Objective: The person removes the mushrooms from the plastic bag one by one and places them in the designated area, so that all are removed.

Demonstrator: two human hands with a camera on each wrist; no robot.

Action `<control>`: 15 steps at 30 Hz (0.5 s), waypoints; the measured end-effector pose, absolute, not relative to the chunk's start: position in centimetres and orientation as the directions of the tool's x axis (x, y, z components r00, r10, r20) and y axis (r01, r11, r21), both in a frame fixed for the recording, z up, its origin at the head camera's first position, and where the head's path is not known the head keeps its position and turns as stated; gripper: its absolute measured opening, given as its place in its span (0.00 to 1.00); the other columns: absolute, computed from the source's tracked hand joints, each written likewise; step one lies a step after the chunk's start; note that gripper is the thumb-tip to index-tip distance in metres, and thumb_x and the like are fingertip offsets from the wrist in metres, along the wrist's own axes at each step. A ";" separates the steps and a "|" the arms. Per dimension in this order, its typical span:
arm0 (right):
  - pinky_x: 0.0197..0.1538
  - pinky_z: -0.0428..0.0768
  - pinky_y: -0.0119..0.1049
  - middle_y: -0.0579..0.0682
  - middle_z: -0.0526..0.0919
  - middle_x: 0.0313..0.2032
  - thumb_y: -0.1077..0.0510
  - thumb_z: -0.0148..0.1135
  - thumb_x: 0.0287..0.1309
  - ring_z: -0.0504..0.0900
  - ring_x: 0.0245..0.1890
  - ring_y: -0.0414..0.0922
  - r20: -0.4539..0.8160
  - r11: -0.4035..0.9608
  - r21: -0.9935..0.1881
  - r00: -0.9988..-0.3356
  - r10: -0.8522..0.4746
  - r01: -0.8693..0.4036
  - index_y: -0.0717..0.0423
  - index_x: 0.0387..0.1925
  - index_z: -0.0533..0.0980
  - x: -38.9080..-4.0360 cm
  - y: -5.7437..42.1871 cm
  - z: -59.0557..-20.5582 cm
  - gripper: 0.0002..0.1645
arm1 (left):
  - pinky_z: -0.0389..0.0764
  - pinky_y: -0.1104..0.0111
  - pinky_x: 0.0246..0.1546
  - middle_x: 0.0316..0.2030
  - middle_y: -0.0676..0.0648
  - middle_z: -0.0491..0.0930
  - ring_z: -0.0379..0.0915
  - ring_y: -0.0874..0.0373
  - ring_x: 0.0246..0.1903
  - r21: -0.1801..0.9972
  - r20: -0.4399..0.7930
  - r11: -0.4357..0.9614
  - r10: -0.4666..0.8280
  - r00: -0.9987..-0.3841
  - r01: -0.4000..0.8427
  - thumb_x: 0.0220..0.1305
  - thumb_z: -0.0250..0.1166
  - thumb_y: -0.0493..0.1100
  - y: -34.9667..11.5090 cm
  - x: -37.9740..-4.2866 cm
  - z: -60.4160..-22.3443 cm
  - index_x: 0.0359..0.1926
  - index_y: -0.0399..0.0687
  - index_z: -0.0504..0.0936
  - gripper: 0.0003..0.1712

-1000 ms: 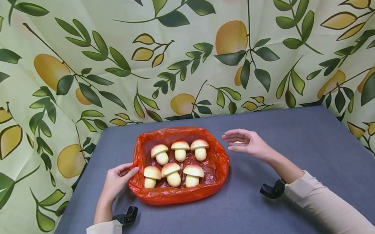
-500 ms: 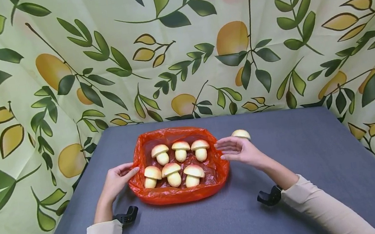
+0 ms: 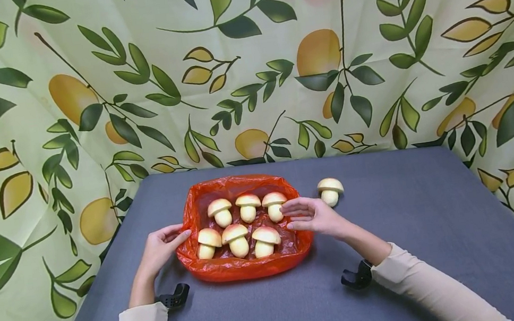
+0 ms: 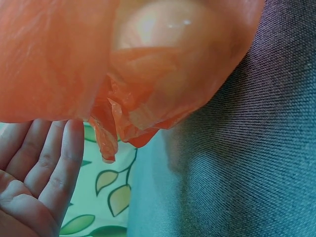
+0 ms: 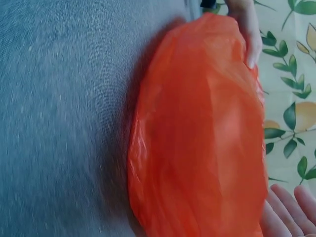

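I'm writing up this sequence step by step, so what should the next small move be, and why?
Probably curl the right hand around the back-right mushroom in the red plastic bag. That hand reaches beside this mushroom without gripping it, the left hand is at the bag's left rim, and a lone mushroom is already outside on the table.

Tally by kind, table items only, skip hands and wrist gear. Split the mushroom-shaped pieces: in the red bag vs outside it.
Red bag: 1
Mushroom-shaped pieces inside it: 6
Loose mushroom-shaped piece outside it: 1
Total: 8
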State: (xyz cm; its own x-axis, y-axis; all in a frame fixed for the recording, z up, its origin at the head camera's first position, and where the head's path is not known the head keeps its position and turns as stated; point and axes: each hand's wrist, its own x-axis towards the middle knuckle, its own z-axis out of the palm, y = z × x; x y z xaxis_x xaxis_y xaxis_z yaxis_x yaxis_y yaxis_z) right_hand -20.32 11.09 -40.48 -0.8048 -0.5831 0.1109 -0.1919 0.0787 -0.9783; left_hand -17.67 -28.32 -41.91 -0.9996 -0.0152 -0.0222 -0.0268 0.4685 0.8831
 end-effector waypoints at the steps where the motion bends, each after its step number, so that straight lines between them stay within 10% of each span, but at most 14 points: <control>1: 0.58 0.79 0.40 0.78 0.71 0.58 0.65 0.65 0.56 0.71 0.60 0.71 0.114 0.075 -0.978 -0.803 -0.585 -0.193 0.75 0.58 0.68 -20.3 10.8 -40.6 0.30 | 0.81 0.77 0.33 0.45 0.32 0.84 0.79 0.74 0.28 0.883 -0.023 0.468 -0.015 -1.000 -0.027 0.63 0.65 0.44 -28.3 -17.7 -41.9 0.55 0.30 0.77 0.25; 15: 0.62 0.71 0.59 0.77 0.72 0.57 0.68 0.65 0.55 0.72 0.60 0.70 0.084 0.125 -0.972 -0.790 -0.607 -0.199 0.78 0.57 0.67 -20.3 8.2 -42.1 0.30 | 0.81 0.77 0.33 0.45 0.32 0.84 0.79 0.74 0.28 0.881 -0.029 0.472 -0.016 -0.999 -0.033 0.63 0.65 0.45 -28.3 -17.6 -41.9 0.55 0.30 0.78 0.25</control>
